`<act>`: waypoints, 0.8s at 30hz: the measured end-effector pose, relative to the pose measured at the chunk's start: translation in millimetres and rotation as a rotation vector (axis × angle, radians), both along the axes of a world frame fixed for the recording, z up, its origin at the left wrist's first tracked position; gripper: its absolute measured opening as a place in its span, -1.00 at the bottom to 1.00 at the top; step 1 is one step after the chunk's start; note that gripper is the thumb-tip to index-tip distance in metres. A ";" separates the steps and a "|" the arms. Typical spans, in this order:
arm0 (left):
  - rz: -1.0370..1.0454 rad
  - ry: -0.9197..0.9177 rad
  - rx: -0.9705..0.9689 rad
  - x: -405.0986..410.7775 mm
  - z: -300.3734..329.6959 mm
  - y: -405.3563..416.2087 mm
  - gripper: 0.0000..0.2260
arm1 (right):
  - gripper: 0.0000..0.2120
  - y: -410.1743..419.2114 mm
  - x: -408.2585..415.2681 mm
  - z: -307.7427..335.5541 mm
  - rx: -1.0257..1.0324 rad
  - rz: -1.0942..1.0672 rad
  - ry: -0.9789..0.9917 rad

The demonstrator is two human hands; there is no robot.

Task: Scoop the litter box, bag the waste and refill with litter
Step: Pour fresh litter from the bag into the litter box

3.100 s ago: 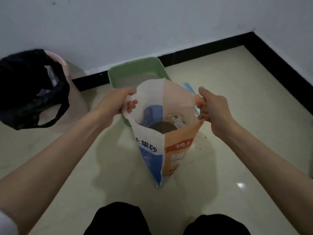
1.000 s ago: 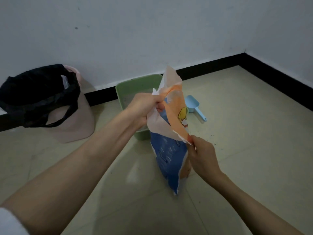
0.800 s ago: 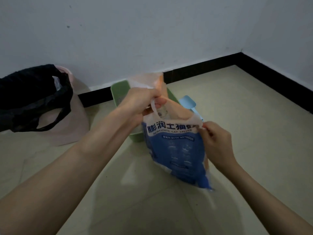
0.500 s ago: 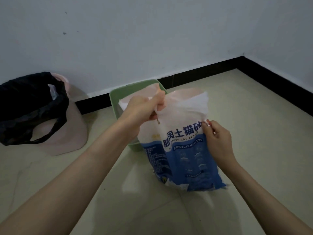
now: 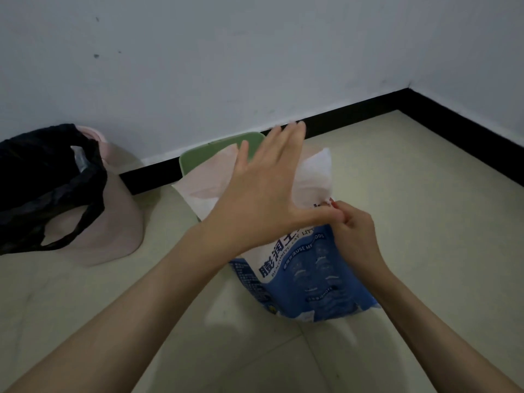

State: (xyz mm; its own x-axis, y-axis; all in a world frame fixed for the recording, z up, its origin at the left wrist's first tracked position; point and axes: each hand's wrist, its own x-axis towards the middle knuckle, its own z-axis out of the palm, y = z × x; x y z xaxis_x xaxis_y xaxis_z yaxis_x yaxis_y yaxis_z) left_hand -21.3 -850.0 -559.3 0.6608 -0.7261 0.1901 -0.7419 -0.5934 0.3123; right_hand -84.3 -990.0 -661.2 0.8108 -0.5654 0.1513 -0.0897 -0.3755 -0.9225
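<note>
Blue litter bag (image 5: 309, 282) stands upright, right hand (image 5: 353, 231) pinching it.

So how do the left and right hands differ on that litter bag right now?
The left hand is spread flat with straight fingers over the litter bag's folded top; the right hand is curled, pinching the bag's right edge. The left sits higher and farther out; the right sits lower, at the side. Both are bare and at the same bag.

Left hand (image 5: 263, 191) flat, right hand (image 5: 353, 231) pinching.
</note>
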 end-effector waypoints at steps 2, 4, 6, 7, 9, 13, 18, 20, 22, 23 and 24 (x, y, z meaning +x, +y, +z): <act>0.056 -0.007 0.054 15.3 -7.7 2.6 -0.09 | -0.58 1.1 -1.0 0.2 0.031 0.017 0.012; 0.120 -0.004 0.026 32.3 -15.7 10.7 -0.38 | -0.60 2.9 -0.8 0.2 -0.026 0.041 0.021; 0.171 -0.064 -0.029 41.0 -22.9 17.7 -0.66 | -0.66 7.2 1.8 1.0 -0.138 0.058 0.052; 0.184 -0.081 -0.088 42.4 -25.1 19.6 -0.72 | -0.66 9.7 3.9 1.9 -0.174 0.059 0.059; 0.202 -0.080 -0.233 44.2 -28.3 21.4 -0.77 | -0.65 15.1 7.8 3.9 -0.201 0.065 0.029; 0.212 0.002 -0.373 46.6 -36.3 27.1 -0.85 | -0.70 22.9 12.6 1.2 -0.211 0.093 0.019; 0.277 0.030 -0.506 43.2 -47.1 43.8 -0.82 | -0.83 14.1 12.4 -8.5 -0.325 0.222 0.051; 0.310 0.041 -0.549 44.7 -46.8 48.4 -0.86 | -0.87 1.4 4.9 -24.2 -0.281 0.262 0.162; 0.342 0.062 -0.587 48.5 -47.9 52.3 -0.84 | -0.75 -9.9 -6.2 -47.2 -0.224 0.265 0.305; 0.347 0.078 -0.605 49.9 -48.4 53.6 -0.84 | -0.68 -14.4 -9.9 -56.7 -0.202 0.249 0.358; 0.341 0.092 -0.619 50.9 -49.0 54.4 -0.84 | -0.63 -17.6 -11.6 -63.8 -0.185 0.238 0.391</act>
